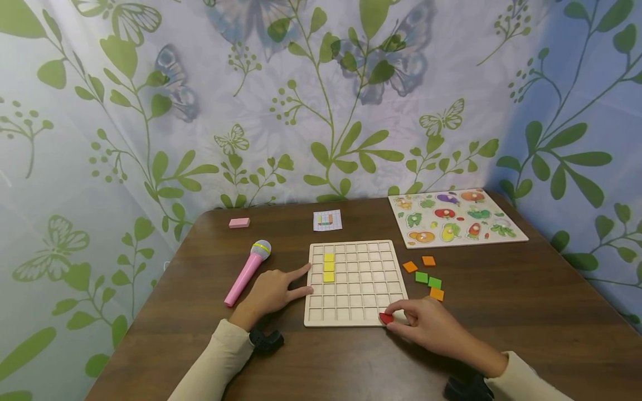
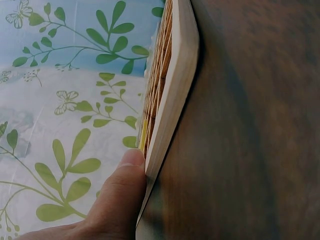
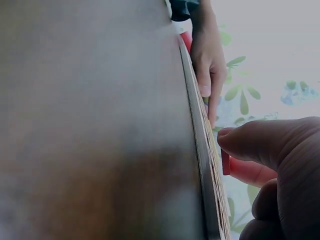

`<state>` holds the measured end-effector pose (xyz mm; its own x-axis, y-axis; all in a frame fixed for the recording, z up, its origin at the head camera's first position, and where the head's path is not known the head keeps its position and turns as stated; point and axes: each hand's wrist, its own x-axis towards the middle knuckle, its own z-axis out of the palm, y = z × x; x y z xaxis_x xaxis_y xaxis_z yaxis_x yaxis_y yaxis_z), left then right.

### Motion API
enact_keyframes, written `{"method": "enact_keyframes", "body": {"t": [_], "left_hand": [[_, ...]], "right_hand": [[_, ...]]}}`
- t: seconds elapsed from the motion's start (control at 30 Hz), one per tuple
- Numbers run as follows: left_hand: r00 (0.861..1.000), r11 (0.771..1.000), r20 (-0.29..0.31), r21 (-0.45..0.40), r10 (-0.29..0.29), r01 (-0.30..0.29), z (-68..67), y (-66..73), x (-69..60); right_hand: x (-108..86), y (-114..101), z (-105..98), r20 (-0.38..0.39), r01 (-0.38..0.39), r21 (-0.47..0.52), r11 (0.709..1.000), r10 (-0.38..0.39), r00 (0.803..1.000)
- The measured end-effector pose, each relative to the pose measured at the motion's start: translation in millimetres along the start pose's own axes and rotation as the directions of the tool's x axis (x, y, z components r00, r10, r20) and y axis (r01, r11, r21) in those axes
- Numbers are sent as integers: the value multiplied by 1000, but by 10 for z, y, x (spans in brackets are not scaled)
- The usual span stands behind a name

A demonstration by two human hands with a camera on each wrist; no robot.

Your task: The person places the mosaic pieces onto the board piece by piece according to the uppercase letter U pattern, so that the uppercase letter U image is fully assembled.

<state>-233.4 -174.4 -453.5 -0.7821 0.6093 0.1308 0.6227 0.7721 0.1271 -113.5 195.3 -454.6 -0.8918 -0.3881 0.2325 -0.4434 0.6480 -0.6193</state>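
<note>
A light wooden grid board [image 1: 356, 289] lies on the dark table, with several yellow square tiles [image 1: 328, 267] in a column near its upper left. My right hand [image 1: 431, 326] pinches a red tile [image 3: 225, 162] between thumb and index finger, over the board's lower right part. In the head view only part of that red tile shows. My left hand [image 1: 273, 289] rests at the board's left edge, its index finger and thumb stretched out and touching the rim. The left wrist view shows the left thumb [image 2: 122, 185] against the board's side.
Orange tiles [image 1: 428, 260] and green tiles [image 1: 422, 277] lie right of the board. A small pattern card [image 1: 327, 220] is behind it. A vegetable puzzle board [image 1: 456, 218] sits at the back right. Leftward are a pink toy microphone [image 1: 246, 275] and a pink block [image 1: 239, 223].
</note>
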Motion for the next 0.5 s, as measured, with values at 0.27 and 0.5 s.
{"method": "enact_keyframes", "body": {"t": [0.27,0.5], "left_hand": [[1000,1000,10,-1,-4,4,18,2,17],[1000,1000,19,11,-24,24,44,-25,19]], "right_hand": [[147,15,52,-3,23,-9,1000,-23,1000],[237,-30,107,-37,1,-36,999,-2,999]]}}
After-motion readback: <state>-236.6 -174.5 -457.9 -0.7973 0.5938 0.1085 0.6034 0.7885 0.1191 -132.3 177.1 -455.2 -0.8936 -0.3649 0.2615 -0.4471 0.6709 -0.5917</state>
